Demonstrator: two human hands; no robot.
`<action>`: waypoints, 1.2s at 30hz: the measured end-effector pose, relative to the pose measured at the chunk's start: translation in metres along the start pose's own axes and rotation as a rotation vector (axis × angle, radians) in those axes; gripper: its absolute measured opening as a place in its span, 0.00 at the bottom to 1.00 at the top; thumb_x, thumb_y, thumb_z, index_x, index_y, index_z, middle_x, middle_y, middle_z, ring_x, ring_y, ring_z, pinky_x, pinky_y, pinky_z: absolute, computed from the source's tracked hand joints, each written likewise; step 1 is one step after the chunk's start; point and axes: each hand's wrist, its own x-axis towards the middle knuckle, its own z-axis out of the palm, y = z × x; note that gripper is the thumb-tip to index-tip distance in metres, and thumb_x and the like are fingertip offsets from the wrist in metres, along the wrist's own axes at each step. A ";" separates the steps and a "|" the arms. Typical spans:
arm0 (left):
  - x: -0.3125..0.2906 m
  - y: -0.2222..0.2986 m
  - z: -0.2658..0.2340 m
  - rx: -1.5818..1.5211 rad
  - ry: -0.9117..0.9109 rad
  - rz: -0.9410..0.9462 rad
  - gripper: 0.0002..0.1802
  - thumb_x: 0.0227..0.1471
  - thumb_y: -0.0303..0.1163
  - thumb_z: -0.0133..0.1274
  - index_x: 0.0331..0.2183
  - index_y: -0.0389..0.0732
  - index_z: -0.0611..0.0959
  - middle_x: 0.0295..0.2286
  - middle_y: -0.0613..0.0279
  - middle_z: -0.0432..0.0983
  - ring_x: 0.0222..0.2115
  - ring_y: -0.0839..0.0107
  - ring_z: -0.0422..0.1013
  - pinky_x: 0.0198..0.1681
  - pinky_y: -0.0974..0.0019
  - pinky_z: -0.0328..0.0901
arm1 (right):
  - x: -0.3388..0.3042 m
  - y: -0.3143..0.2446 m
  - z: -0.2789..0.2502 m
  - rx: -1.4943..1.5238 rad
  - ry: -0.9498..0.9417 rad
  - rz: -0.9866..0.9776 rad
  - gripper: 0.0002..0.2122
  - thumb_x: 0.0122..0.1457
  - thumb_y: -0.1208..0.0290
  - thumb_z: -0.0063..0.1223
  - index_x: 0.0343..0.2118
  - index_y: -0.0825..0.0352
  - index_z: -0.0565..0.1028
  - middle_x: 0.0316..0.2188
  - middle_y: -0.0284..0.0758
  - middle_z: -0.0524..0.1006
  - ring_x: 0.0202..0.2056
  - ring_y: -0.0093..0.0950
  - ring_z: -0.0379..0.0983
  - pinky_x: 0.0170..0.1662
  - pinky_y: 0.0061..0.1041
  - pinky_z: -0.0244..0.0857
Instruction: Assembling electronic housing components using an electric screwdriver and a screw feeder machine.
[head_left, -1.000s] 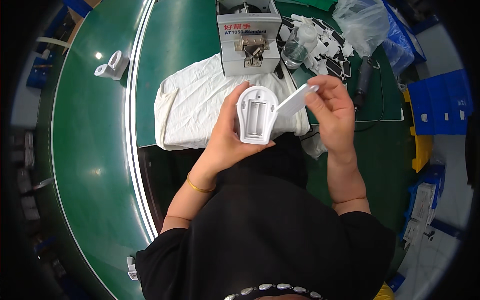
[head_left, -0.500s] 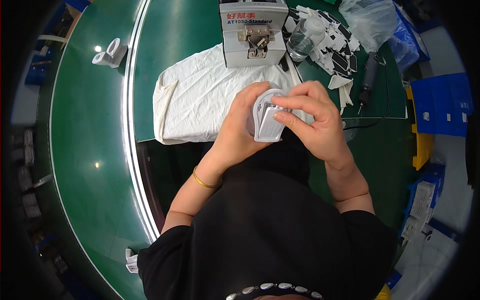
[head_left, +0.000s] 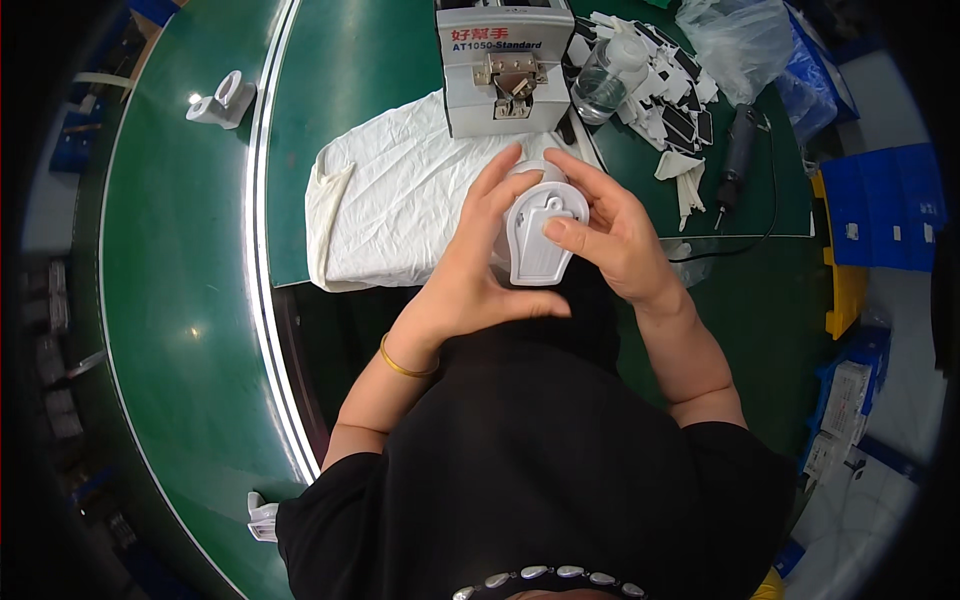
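Observation:
Between both hands is a white plastic housing [head_left: 514, 225], rounded at the far end and narrower toward me. A white cover [head_left: 540, 252] with a small looped tab lies in its recess, apparently flush. My right hand [head_left: 618, 242] grips the housing from the right, thumb pressed on the cover, fingers wrapped behind. My left hand [head_left: 465, 265] cradles the left side, fingers bent against it and thumb stretched out below, apart from it. The fingertips behind the housing are partly hidden.
A white cloth [head_left: 390, 190] lies beneath a grey machine [head_left: 500, 95] with a metal front mechanism. To the right are a clear bottle [head_left: 598, 90], piled black-and-white pieces [head_left: 680, 100] and a corded electric screwdriver [head_left: 738, 155]. Another white housing [head_left: 222, 103] stands on the green surface at left.
The cover, earlier tilted up in the recess, now lies flatter. My right thumb has moved onto it and the fingers have gone behind. My left thumb has come away into view.

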 end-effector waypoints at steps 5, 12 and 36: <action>0.002 0.011 -0.002 -0.441 0.026 -0.192 0.34 0.59 0.26 0.50 0.62 0.32 0.56 0.59 0.49 0.57 0.60 0.62 0.57 0.61 0.59 0.53 | -0.005 0.000 0.009 -0.041 0.027 -0.110 0.32 0.57 0.77 0.58 0.63 0.77 0.56 0.53 0.43 0.70 0.53 0.27 0.67 0.57 0.26 0.61; 0.005 0.017 0.005 -0.423 0.106 -0.181 0.33 0.58 0.24 0.50 0.62 0.32 0.57 0.56 0.50 0.61 0.57 0.64 0.61 0.60 0.61 0.55 | -0.004 -0.009 0.007 -0.095 0.031 -0.074 0.30 0.57 0.78 0.58 0.61 0.76 0.58 0.52 0.43 0.71 0.52 0.27 0.69 0.55 0.26 0.63; -0.011 -0.019 0.019 0.092 0.045 -0.191 0.52 0.27 0.34 0.75 0.57 0.42 0.69 0.54 0.53 0.67 0.54 0.50 0.65 0.57 0.55 0.62 | 0.011 -0.019 -0.291 -0.410 0.877 0.198 0.25 0.50 0.69 0.62 0.52 0.68 0.71 0.37 0.40 0.76 0.37 0.31 0.74 0.44 0.27 0.68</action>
